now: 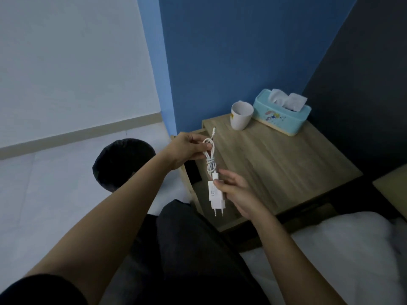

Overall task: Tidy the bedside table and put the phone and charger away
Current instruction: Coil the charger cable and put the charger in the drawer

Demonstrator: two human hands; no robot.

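No text can be read anywhere. The white charger (216, 195) carries small grey markings on its face, too blurred to make out. The teal tissue box (282, 112) has a coloured cartoon print on its side with no legible words. The white cup (241, 115) shows a small yellow patch near its rim; whether it holds lettering cannot be told.

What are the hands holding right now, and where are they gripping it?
The white charger: the left hand pinches its coiled cable near the top loop, the right hand holds the plug body.
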